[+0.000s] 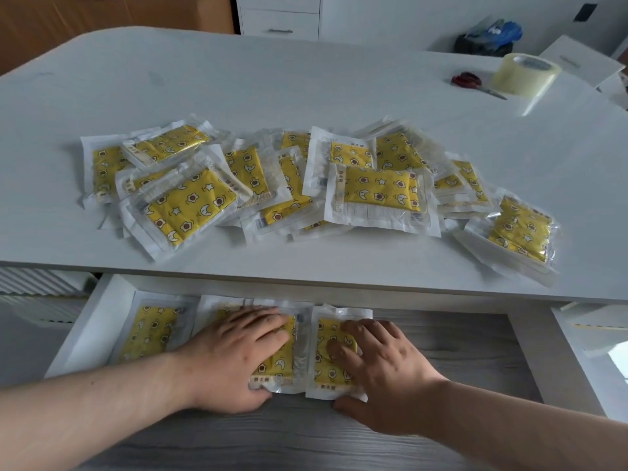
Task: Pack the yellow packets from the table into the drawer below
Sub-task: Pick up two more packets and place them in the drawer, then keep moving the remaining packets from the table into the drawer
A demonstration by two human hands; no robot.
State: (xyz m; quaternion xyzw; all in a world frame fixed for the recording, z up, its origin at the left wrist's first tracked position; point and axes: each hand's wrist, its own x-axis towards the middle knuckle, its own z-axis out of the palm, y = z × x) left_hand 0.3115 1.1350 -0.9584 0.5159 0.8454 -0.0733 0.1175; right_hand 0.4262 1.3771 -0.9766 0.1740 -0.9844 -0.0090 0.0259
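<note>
Drawer (88,334): left hand (234,355), right hand (384,372) press packets (283,363) (flat)

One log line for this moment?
left hand: presses middle yellow plastic packet | right hand: presses right packet | white drawer: open, partly filled | white table: pile unpacked

White table (272,79) carries yellow packets (377,195), red scissors (467,79) and clear tape (525,74).

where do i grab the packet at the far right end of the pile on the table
Pinch the rightmost packet by its clear border on the near side, reaching from the front edge of the table. Nothing lies on it, and that thin margin sits closest to you.
</note>
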